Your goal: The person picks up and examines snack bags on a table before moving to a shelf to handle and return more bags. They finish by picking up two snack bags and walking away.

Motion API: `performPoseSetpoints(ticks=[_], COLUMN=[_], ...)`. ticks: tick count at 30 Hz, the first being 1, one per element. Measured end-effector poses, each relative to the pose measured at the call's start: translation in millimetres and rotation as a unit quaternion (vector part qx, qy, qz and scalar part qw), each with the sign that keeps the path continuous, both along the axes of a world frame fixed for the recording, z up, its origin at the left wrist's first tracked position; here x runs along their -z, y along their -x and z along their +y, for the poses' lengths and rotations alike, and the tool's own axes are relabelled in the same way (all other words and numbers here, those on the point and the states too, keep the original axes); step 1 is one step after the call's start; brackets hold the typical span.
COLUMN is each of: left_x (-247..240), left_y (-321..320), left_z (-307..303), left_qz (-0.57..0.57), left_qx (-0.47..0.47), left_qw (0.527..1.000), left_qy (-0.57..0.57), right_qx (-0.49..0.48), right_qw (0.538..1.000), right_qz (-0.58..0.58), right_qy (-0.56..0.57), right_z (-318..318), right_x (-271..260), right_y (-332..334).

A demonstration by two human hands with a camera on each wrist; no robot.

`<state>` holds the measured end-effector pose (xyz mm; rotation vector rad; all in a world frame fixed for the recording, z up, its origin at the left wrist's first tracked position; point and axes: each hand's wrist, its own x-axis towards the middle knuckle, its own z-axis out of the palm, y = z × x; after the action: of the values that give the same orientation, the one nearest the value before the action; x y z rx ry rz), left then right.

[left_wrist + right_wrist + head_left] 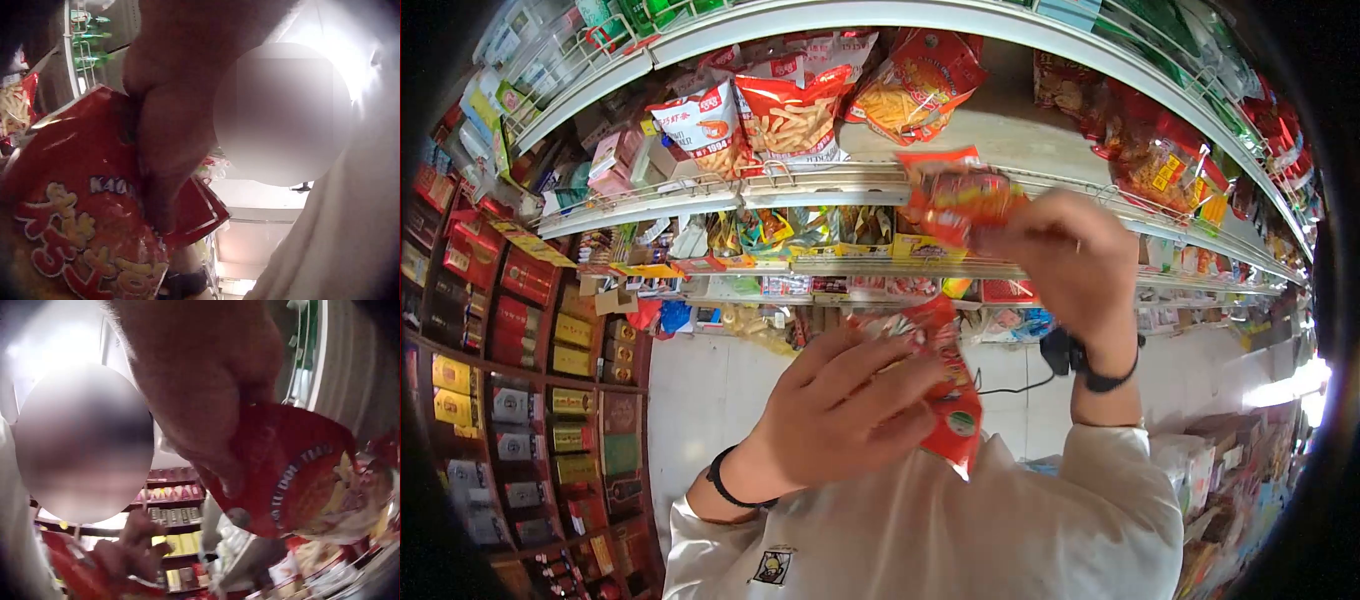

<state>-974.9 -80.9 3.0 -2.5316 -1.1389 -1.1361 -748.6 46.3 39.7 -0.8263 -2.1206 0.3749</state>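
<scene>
Gripping, right hand [1068, 262]: fingers curled, pinching the top corner of the upper snack bag [956, 196]. The right wrist view shows the thumb pressed on the red film.
Gripping, left hand [840, 408]: fingers closed round the lower snack bag [956, 405]. In the left wrist view a finger presses into its printed face.
Landmark: wire shelf rail [820, 188].
Upper snack bag, place: at the wire shelf rail, overlapping its front edge at shelf height.
Lower snack bag, place: well below the wire shelf rail, close in front of the person's white sleeve [1000, 520].
Handling (judgement): both bags look light and air-puffed. The glossy film is soft, dents under the fingers and is probably slippery. The contents are likely brittle, so squeezing the belly risks crushing them.
Where to hold (judgement): the flat crimped seam or a corner, pinched between thumb and fingertips. The belly should be cradled only.
Edges: the wire shelf rail stands proud of the shelf lip, so a bag going in has to pass over it. The next shelf up overhangs and limits headroom.
Open room: behind the wire shelf rail, a strip of grey shelf board [1010, 135] shows to the right of the fries bags [795, 110]. To the left of them the stock is packed tight.
Below the wire shelf rail: tiled aisle floor [700, 390], with space for the arms to swing.
</scene>
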Motion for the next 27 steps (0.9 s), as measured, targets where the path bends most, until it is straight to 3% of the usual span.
performPoseSetpoints(ticks=[1, 3, 6, 8, 12, 14, 17, 19, 21, 22, 23, 24, 26, 27], left_x=[-3, -11, -7, 2, 10, 22, 36, 43, 47, 45, 44, 43, 44, 45], left_y=[-10, -34, -54, -61, -71, -67, -63, -61, -60, -59, -58, -57, -54, -52], left_z=[3, 8, 9, 3, 0, -4, -9, -16, -24, -28, -32, -35, -40, -43], left_qz=[0.019, 0.003, -0.024, -0.084, -0.029, 0.051, 0.07, 0.048, 0.024, 0.028, 0.033, 0.028, 0.036, 0.031], left_qx=[-0.007, -0.043, -0.088, -0.112, -0.141, -0.086, -0.098, -0.111, -0.119, -0.124, -0.13, -0.13, -0.142, -0.144], left_qw=[0.998, 0.998, 0.996, 0.98, 0.973, 0.982, 0.975, 0.977, 0.98, 0.974, 0.968, 0.969, 0.963, 0.964], left_qy=[-0.067, -0.048, 0.008, 0.144, 0.178, 0.163, 0.186, 0.173, 0.16, 0.185, 0.211, 0.209, 0.226, 0.222], right_qx=[-0.079, -0.162, -0.129, -0.139, -0.195, -0.221, -0.291, -0.189, -0.074, 0.041, 0.154, 0.101, -0.115, -0.017], right_qw=[0.992, 0.97, 0.99, 0.974, 0.959, 0.941, 0.839, 0.953, 0.987, 0.995, 0.941, 0.938, 0.955, 0.98], right_qz=[-0.021, -0.034, -0.004, 0.001, -0.054, -0.07, 0.047, 0.057, 0.135, -0.085, -0.3, -0.311, -0.169, -0.199], right_qy=[-0.093, -0.179, -0.063, 0.181, 0.198, 0.244, 0.458, 0.229, 0.055, 0.033, 0.009, 0.111, 0.215, 0.012], right_z=[-5, -15, -32, -36, -22, -9, 27, 80, 143, 167, 187, 200, 293, 304], right_x=[-1, 4, 17, 17, 49, 41, 53, 52, 59, 44, 23, 5, 36, 30], right_y=[-2, -3, -7, -14, -22, -21, -24, -12, 2, 5, 8, 12, 26, 35])
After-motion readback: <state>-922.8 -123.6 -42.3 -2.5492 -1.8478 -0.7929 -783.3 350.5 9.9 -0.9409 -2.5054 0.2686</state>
